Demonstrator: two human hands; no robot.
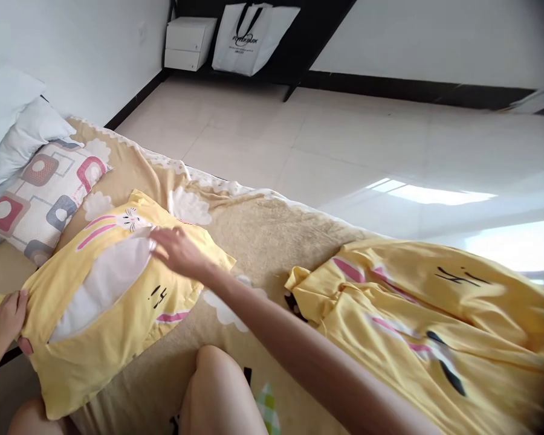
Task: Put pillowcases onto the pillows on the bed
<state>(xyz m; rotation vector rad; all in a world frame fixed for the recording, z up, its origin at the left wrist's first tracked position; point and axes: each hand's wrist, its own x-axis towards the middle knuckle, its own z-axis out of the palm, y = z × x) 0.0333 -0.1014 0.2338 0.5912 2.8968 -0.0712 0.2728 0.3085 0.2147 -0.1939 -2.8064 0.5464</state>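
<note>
A yellow pillowcase (pixel 104 362) with rabbit prints and "Hi" lettering lies on the bed with a white pillow (pixel 104 290) inside. The white pillow shows through a long slit that runs across the case. At the near-left corner my left hand (pixel 9 317) is closed on the pillowcase fabric, thumb on top. My right hand (pixel 176 251) reaches across to the far end of the slit. Its fingers are bent at the fabric edge, slightly blurred, and appear to pinch the pillowcase there.
A crumpled yellow rabbit-print cloth (pixel 417 314) lies to the right on the tan blanket (pixel 272 235). A patterned pillow (pixel 45 193) and white pillows (pixel 31 133) are at the left. Beyond the bed, a white bag (pixel 249 45) and white boxes (pixel 188 43) sit on a black shelf.
</note>
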